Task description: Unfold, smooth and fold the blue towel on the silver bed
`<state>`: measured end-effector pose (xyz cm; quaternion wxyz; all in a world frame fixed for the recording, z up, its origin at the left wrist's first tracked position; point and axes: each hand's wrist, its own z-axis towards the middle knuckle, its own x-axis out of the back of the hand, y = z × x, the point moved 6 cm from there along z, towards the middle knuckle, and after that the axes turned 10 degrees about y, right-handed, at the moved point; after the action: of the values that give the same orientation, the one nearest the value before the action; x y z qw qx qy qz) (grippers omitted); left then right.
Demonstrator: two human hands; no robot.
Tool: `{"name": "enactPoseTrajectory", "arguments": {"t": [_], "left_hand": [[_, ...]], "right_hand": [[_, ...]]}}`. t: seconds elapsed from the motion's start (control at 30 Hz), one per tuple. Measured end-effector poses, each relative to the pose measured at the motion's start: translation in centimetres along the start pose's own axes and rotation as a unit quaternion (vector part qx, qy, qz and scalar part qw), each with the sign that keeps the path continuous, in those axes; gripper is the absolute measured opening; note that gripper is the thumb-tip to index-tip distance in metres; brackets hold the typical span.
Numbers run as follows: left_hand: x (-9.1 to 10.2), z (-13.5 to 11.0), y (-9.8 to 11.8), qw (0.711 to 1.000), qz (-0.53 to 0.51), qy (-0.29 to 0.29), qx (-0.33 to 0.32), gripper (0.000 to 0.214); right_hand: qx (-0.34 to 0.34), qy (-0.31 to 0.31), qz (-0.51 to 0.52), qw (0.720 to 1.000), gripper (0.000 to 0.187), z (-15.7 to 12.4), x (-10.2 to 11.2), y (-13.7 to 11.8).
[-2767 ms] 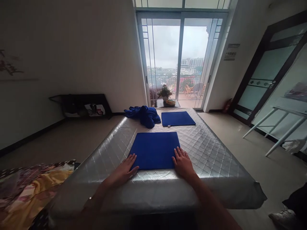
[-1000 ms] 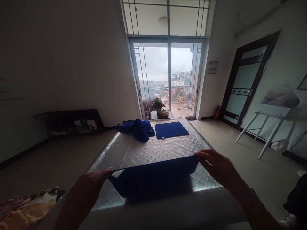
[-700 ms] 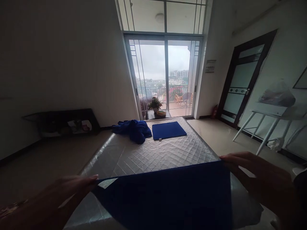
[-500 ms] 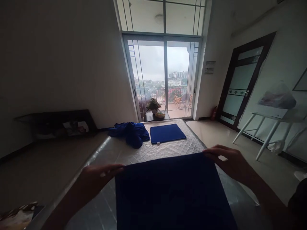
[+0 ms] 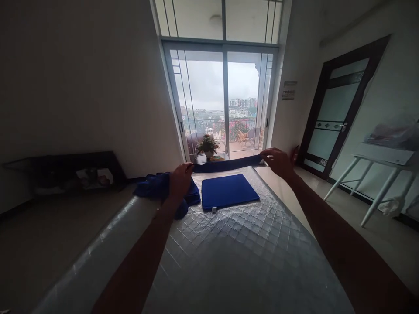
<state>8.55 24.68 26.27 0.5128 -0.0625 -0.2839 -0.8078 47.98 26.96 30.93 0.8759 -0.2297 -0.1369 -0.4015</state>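
Left hand [image 5: 180, 176]: closed in a pinch on the left end of a blue cloth [image 5: 225, 165], arm stretched well forward. Right hand [image 5: 277, 160]: closed in the same way on the right end, arm equally extended.

The blue cloth hangs clear of any surface, pulled taut between the two hands and seen nearly edge-on as a thin, level band. Judgement: gripping at both ends under tension keeps the cloth flat and stops it sagging or coming unfolded.

Directly below and slightly nearer lies a folded cloth [image 5: 229, 191] of the same colour, flat and square on the mattress [image 5: 235, 244], with a small white tag at its near edge. The blue cloth is above its far side, not touching it.

A crumpled heap [image 5: 150, 188] of matching fabric lies just left of the folded cloth, partly behind the left hand. Judgement: flat and loose pieces are kept apart, side by side.

Beyond the mattress stand a potted plant [image 5: 206, 146] and a glass door [image 5: 209, 96]. A white-legged bench [image 5: 376, 183] stands well to the right.
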Motion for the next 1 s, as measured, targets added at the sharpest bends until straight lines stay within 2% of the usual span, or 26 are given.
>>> {"name": "enactPoseTrajectory", "arguments": {"t": [0.07, 0.2, 0.27, 0.33, 0.43, 0.63, 0.73, 0.83, 0.93, 1.0], "left_hand": [[-3.5, -4.0, -1.7, 0.999, -0.005, -0.038, -0.008, 0.025], [-9.7, -12.7, -4.7, 0.989, 0.002, -0.145, -0.027, 0.014], [-11.5, -15.7, -5.6, 0.977, 0.033, -0.207, -0.043, 0.014], [-12.2, -17.2, -6.2, 0.965, 0.068, -0.249, -0.054, 0.014], [-12.1, -17.2, -6.1, 0.954, 0.104, -0.277, -0.059, 0.014], [-11.7, -16.5, -5.0, 0.946, 0.139, -0.283, -0.081, 0.009], [-11.3, -15.5, -5.6, 0.939, 0.163, -0.288, -0.093, 0.014], [-9.5, -13.1, -8.1, 0.950, 0.195, -0.232, -0.077, 0.019], [-6.3, -10.8, -12.3, 0.963, 0.239, -0.121, 0.008, 0.026], [-4.9, -10.4, -15.0, 0.962, 0.248, -0.088, 0.067, 0.030]], "right_hand": [[-0.026, -0.009, -0.005, 1.000, 0.021, -3.6, -3.0, 2.8], [-0.123, -0.095, -0.046, 0.987, 0.022, -13.5, -10.4, 8.7], [-0.146, -0.143, -0.062, 0.977, 0.026, -17.7, -13.1, 10.6], [-0.150, -0.160, -0.076, 0.973, 0.028, -20.1, -14.4, 11.7], [-0.141, -0.156, -0.081, 0.974, 0.028, -21.0, -14.8, 12.5], [-0.131, -0.145, -0.077, 0.978, 0.028, -20.6, -15.0, 13.0], [-0.106, -0.139, -0.107, 0.979, 0.026, -20.8, -15.1, 12.8], [-0.075, -0.122, -0.147, 0.979, 0.026, -20.8, -14.9, 12.7], [-0.058, -0.098, -0.175, 0.978, 0.028, -20.7, -14.6, 12.7], [-0.048, -0.090, -0.183, 0.978, 0.028, -20.6, -14.5, 12.7]]}}
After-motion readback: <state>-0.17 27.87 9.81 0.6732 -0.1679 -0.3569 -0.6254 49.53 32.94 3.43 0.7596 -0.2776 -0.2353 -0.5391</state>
